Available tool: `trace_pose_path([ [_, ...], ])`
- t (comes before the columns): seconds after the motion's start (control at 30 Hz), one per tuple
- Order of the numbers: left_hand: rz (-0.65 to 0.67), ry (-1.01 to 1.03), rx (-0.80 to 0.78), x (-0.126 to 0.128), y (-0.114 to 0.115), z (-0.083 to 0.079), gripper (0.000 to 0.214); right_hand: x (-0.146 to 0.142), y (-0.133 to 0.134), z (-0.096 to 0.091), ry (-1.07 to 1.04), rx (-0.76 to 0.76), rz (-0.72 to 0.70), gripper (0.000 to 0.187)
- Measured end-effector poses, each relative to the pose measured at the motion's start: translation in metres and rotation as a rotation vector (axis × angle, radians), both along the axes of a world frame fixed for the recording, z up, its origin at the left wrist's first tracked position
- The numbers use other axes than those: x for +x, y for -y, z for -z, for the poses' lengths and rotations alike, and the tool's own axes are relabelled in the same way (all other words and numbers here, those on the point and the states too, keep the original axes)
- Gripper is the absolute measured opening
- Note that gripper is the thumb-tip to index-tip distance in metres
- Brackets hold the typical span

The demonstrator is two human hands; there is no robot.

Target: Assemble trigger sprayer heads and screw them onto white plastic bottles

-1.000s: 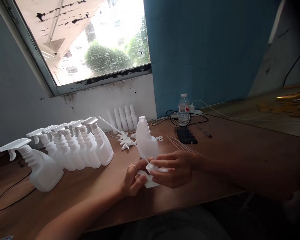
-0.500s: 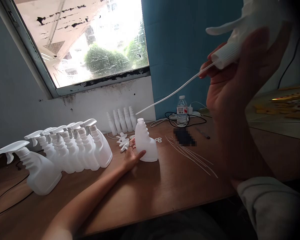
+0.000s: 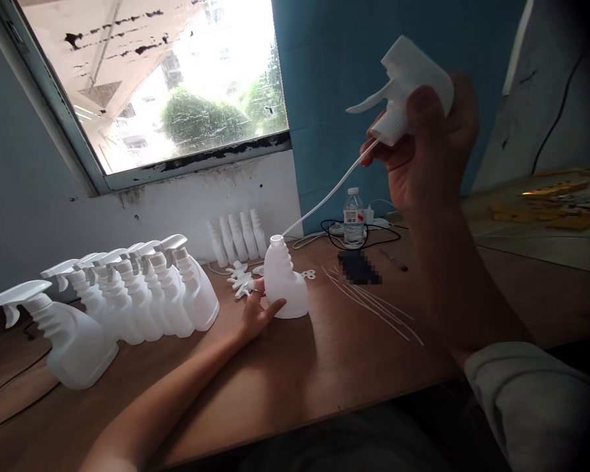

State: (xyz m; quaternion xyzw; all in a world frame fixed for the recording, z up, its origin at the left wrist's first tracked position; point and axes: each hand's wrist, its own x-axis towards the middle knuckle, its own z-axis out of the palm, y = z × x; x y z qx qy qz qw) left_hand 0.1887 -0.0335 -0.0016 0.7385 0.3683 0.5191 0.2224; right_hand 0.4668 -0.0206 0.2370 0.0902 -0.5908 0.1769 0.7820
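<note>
A white, uncapped spray bottle (image 3: 286,282) stands upright on the table, with my left hand (image 3: 260,314) closed around its lower left side. Raised at the upper right, my right hand (image 3: 427,144) grips a white trigger sprayer head (image 3: 407,85). From the sprayer's collar a thin white dip tube (image 3: 337,187) slants down to the left. Its tip is at the bottle's open neck; I cannot tell whether it is inside. White trigger sprayer heads (image 3: 240,278) lie just behind my left hand.
Several bottles with sprayers (image 3: 142,288) stand in a row at left. Bare bottles (image 3: 236,236) stand by the wall. Loose dip tubes (image 3: 373,305), small white rings (image 3: 308,275), a blurred dark object (image 3: 358,267), a water bottle (image 3: 354,219) and cables (image 3: 319,239) are on the table (image 3: 275,387).
My right hand has brought the sprayer head left and farther from me, so the tube's tip meets the bottle's neck. My left hand stays on the bottle.
</note>
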Motion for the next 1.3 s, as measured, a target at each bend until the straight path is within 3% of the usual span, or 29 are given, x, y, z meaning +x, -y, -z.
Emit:
trace_pose_path([
  [0.17,-0.011,0.008,0.004,0.000,-0.001,0.004,0.048,-0.005,-0.001,0.001,0.043,-0.079,0.032,0.035],
  [0.37,-0.053,-0.078,0.104,-0.001,0.000,0.005,0.050,0.000,0.000,-0.003,-0.112,-0.024,0.236,0.040],
  [0.47,-0.049,-0.094,0.106,-0.001,0.002,0.006,0.052,0.000,0.000,-0.002,-0.050,-0.037,0.293,0.038],
  [0.7,-0.068,-0.105,0.079,-0.001,0.005,0.006,0.052,-0.027,0.003,0.014,0.364,-0.194,0.112,0.033],
  [0.93,-0.023,-0.070,0.084,0.001,0.006,0.003,0.050,-0.066,-0.020,0.045,0.925,-0.290,0.111,0.034],
  [1.2,0.021,-0.030,-0.035,0.002,0.009,0.006,0.051,-0.074,-0.048,0.057,0.946,-0.427,-0.107,0.032],
  [1.3,0.023,-0.008,-0.001,0.002,0.009,-0.006,0.051,-0.077,-0.047,0.061,0.936,-0.426,-0.145,0.033],
])
